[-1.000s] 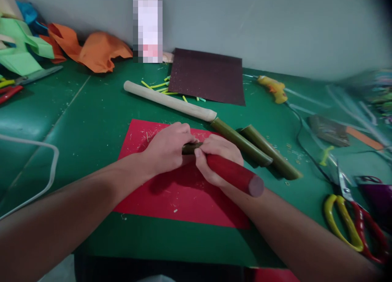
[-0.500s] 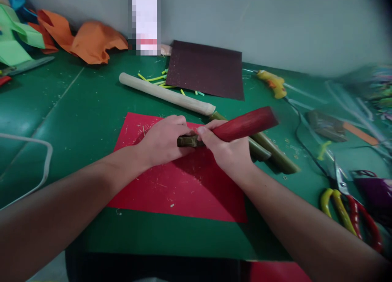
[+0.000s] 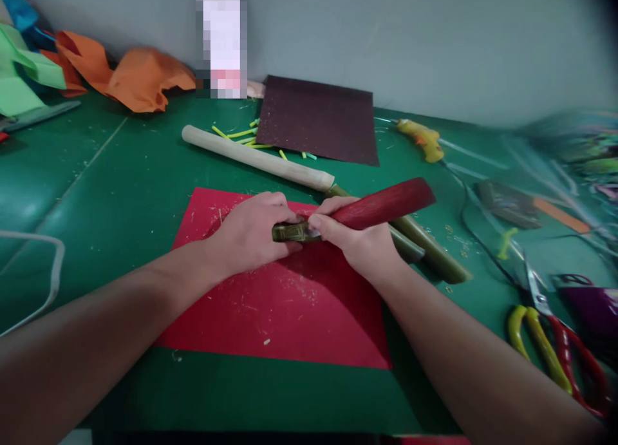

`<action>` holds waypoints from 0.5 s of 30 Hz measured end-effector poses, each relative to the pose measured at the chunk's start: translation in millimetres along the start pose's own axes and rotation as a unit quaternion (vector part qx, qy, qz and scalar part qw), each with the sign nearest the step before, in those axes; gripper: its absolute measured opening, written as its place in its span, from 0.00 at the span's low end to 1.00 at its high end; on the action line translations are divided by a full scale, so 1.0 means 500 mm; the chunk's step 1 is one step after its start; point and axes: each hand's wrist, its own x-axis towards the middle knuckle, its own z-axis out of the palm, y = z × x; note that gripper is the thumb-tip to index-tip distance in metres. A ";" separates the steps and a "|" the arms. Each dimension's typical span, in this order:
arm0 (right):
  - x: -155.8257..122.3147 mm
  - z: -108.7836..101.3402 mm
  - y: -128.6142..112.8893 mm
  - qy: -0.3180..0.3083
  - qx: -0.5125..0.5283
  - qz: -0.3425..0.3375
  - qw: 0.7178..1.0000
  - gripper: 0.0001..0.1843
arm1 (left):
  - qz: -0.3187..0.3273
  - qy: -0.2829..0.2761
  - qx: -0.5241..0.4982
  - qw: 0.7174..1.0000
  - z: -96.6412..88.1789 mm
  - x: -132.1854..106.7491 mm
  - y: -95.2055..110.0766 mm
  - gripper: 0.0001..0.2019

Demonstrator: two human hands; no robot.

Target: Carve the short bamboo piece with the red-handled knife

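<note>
My left hand [image 3: 251, 232] is closed around a short dark-green piece of bamboo [image 3: 287, 232], held just above a red sheet [image 3: 270, 310]. In my right hand [image 3: 360, 242] is a knife with a thick red wooden handle [image 3: 386, 203], gripped with the thumb laid forward. A small bit of its metal blade shows against the bamboo's right end; the rest is hidden by my fingers. Both hands meet over the sheet, on which pale shavings are scattered.
Behind my hands lie a pale peeled stick [image 3: 255, 158], green bamboo pieces [image 3: 434, 248] and a dark sheet [image 3: 318, 120]. At the right are a yellow glue gun [image 3: 420, 139] with its cord and scissors [image 3: 555, 329] with yellow and red handles. Orange crumpled material [image 3: 140, 78] rests far left.
The view has tilted, so the whole scene sits a little lower and left. Slightly more of the metal blade shows beside the bamboo. Both hands keep their grips.
</note>
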 end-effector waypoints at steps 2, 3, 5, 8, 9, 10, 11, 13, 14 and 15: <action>-0.001 0.005 -0.001 0.006 -0.002 0.003 1.000 0.09 | 0.007 0.005 0.003 1.000 0.002 -0.002 -0.001 0.09; -0.003 0.009 -0.001 0.015 -0.006 0.001 1.000 0.10 | 0.010 0.006 0.004 1.000 0.003 -0.003 -0.001 0.08; -0.007 0.017 0.000 0.040 -0.016 -0.009 0.999 0.11 | 0.018 0.009 0.007 1.000 0.005 -0.004 -0.002 0.09; -0.012 0.026 0.004 0.067 -0.023 -0.026 0.997 0.10 | 0.027 0.012 0.010 1.000 0.007 -0.004 -0.004 0.09; -0.012 0.027 0.005 0.069 -0.026 -0.028 0.997 0.10 | 0.029 0.014 0.011 0.999 0.007 -0.004 -0.005 0.09; -0.012 0.028 0.006 0.069 -0.028 -0.027 0.997 0.10 | 0.030 0.016 0.012 0.999 0.007 -0.004 -0.005 0.09; -0.012 0.028 0.007 0.070 -0.030 -0.026 0.997 0.10 | 0.031 0.017 0.012 0.999 0.006 -0.004 -0.006 0.08; -0.009 0.028 0.009 0.075 -0.033 -0.029 0.996 0.09 | 0.033 0.018 0.011 0.999 0.006 -0.004 -0.007 0.09; -0.008 0.028 0.009 0.080 -0.034 -0.032 0.996 0.09 | 0.032 0.016 0.011 0.999 0.005 -0.004 -0.007 0.09; -0.007 0.029 0.009 0.083 -0.036 -0.034 0.995 0.08 | 0.030 0.014 0.011 0.999 0.005 -0.003 -0.007 0.09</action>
